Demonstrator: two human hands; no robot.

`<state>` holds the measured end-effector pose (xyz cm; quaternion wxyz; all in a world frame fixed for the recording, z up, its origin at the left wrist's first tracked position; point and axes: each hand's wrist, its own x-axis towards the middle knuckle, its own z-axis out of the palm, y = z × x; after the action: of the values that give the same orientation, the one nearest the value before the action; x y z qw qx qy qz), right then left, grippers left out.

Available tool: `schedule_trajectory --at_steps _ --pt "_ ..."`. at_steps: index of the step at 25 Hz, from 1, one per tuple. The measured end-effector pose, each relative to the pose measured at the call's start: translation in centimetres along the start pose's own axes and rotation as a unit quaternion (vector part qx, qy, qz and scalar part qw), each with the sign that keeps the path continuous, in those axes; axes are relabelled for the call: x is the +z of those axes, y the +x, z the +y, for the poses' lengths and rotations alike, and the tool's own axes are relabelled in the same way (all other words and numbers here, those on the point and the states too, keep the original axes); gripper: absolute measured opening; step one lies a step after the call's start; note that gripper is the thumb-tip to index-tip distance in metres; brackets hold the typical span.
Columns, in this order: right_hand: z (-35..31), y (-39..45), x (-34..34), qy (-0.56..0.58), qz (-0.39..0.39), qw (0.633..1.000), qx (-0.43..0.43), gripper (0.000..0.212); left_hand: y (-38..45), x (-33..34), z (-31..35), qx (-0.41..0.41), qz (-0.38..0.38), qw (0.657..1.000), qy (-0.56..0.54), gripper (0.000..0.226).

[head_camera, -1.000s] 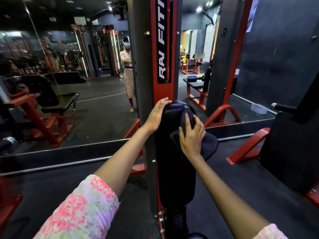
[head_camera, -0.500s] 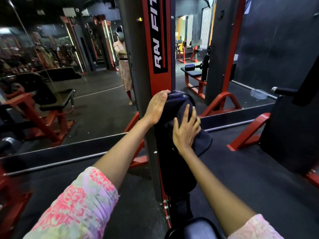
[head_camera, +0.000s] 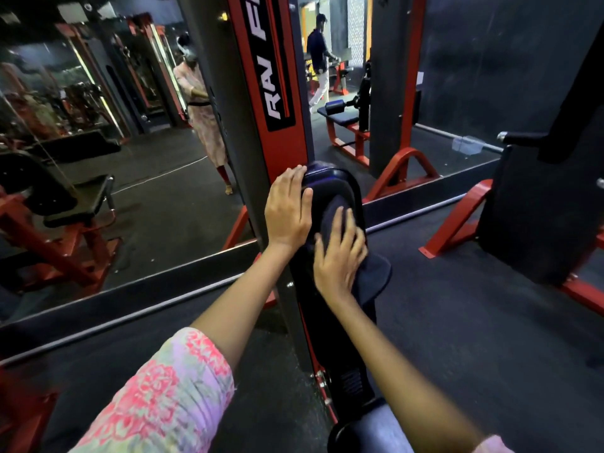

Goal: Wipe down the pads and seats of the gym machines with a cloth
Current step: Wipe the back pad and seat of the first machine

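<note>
An upright black back pad (head_camera: 340,188) is fixed to a red and grey machine column (head_camera: 277,93) in the middle of the view. My left hand (head_camera: 287,207) rests flat on the pad's upper left edge, fingers straight. My right hand (head_camera: 340,256) presses a dark blue cloth (head_camera: 372,276) against the pad's face with spread fingers. Part of the cloth hangs off to the right below my palm. The rounded edge of a black seat (head_camera: 362,429) shows at the bottom, partly behind my right forearm.
A wall mirror (head_camera: 130,142) behind the machine reflects the gym, benches and a person walking. A red-framed bench (head_camera: 58,230) stands at left. A red and black machine (head_camera: 539,207) stands at right. Dark rubber floor (head_camera: 474,322) lies around.
The camera has moved closer and tilted down. My right hand has slid the cloth down the pad's face. My left hand stays on the pad's top left edge.
</note>
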<state>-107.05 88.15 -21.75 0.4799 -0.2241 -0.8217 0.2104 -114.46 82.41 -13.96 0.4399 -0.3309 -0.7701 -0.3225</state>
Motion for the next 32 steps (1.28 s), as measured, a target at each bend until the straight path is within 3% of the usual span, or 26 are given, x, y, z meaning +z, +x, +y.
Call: schedule_trajectory --at_steps 2,3,6,7,8,11,13,15,18,19,24,25,30,32 --pt "2.4 -2.7 0.8 -0.034 -0.017 0.994 -0.104 0.060 0.3 0.4 -0.2 0.004 0.011 1.000 -0.003 0.046" --pt "3.9 -3.3 1.1 -0.035 -0.016 0.996 -0.087 0.060 0.4 0.5 -0.3 0.005 0.006 1.000 -0.006 0.049" --pt "3.6 -1.2 1.2 0.057 0.028 0.989 0.136 0.062 0.5 0.3 -0.2 0.008 0.002 1.000 -0.001 0.052" --pt "2.4 0.1 1.0 0.074 0.037 0.981 0.174 0.063 0.6 0.2 -0.1 0.010 0.001 1.000 -0.002 0.051" --pt "1.5 0.8 0.9 0.067 0.035 0.983 0.166 0.063 0.5 0.2 0.0 0.012 -0.002 1.000 -0.004 0.052" --pt "1.2 -2.3 1.3 -0.008 0.012 0.999 -0.032 0.061 0.1 0.2 -0.3 0.025 -0.005 1.000 0.004 0.059" --pt "3.0 -6.0 1.7 -0.013 -0.029 0.993 -0.115 0.059 0.2 0.2 -0.5 0.028 -0.004 1.000 0.013 0.063" --pt "5.1 -8.2 1.7 0.004 -0.053 0.996 -0.078 0.057 0.2 0.2 -0.6 0.032 -0.003 0.999 0.020 0.065" --pt "4.2 -5.6 1.0 0.081 -0.014 0.992 0.099 0.056 0.2 0.3 -0.4 0.035 0.003 0.999 0.023 0.067" --pt "3.3 -4.2 0.7 0.094 -0.003 0.989 0.117 0.056 0.3 0.3 -0.3 0.036 0.005 0.999 0.028 0.067" --pt "2.3 -6.6 1.2 0.012 -0.027 0.996 -0.090 0.054 0.3 0.3 -0.2 0.038 0.010 0.999 0.022 0.067" --pt "3.3 -7.9 1.4 0.001 -0.036 0.994 -0.099 0.054 0.3 0.3 -0.3 0.035 0.014 0.999 0.022 0.067" --pt "4.0 -7.2 1.6 0.088 0.025 0.988 0.124 0.053 0.3 0.7 -0.3 0.041 0.029 0.998 0.028 0.067" --pt "2.2 -6.3 1.8 0.092 0.032 0.988 0.117 0.053 0.3 0.9 -0.5 0.045 0.037 0.998 0.034 0.066"
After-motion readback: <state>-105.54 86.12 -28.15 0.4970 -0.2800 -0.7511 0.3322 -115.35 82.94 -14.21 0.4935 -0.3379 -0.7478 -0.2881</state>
